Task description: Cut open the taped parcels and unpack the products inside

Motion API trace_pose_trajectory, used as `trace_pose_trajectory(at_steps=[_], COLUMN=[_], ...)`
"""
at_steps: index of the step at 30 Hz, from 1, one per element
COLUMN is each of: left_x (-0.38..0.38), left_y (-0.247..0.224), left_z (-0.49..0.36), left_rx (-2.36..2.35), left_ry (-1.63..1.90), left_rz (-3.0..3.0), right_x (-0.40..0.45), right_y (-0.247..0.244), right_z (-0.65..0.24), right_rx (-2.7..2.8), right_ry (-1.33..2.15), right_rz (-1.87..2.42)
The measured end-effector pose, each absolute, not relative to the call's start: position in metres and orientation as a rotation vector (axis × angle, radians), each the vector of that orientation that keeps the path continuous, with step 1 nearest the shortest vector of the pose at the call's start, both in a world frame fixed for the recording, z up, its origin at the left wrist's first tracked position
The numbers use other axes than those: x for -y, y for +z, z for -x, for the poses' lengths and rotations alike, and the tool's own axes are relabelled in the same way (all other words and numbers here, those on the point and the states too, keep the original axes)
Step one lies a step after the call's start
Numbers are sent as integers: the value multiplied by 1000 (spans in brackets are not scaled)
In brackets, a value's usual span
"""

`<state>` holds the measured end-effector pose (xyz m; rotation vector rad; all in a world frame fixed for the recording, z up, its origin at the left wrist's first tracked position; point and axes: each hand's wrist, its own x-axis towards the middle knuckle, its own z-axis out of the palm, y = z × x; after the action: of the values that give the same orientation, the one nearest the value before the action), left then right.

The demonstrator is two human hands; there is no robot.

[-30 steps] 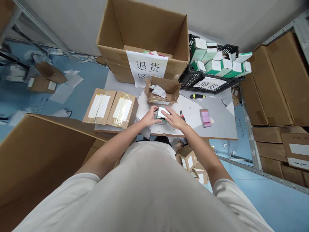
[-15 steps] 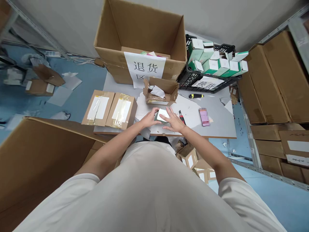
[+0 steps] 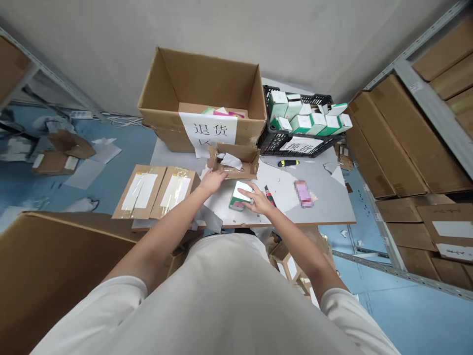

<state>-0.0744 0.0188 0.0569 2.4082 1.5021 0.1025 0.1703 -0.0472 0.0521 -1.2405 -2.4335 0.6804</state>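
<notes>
My right hand [image 3: 257,198] grips a small green-and-white box [image 3: 242,191] by its right side and top, near the table's front edge. The small box stands on the table with its white top facing up. Up and to the left, my left hand [image 3: 214,181] reaches to the front left corner of a torn-open cardboard box [image 3: 252,167], its fingers stretched out at the wall. Crumpled white paper [image 3: 231,160] lies inside that cardboard box. Just right of my right hand lies a red and black utility knife [image 3: 270,196].
Two taped cartons [image 3: 138,191] sit on the left of the table [image 3: 332,207]. Behind stand a large open carton [image 3: 162,121] and a black crate [image 3: 264,143] of green-and-white boxes. A yellow-black cutter [image 3: 288,163] and a blurred pink item [image 3: 303,193] lie to the right.
My left hand has left the small box and moved up to the torn cardboard box. My right hand stays on the small box. The view has tilted upward.
</notes>
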Motion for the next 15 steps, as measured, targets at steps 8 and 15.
trace_pose_trajectory(at_steps=[8,15], left_x=[-13,-12], left_y=[44,40], left_z=[67,68], left_rx=[-1636,-1632], left_ry=[154,139], left_rz=[-2309,-2295], right_x=[21,-15], right_y=[114,215], right_z=[-208,-295], right_rx=[2421,2129], right_ry=[557,-2], right_rz=[1203,1200])
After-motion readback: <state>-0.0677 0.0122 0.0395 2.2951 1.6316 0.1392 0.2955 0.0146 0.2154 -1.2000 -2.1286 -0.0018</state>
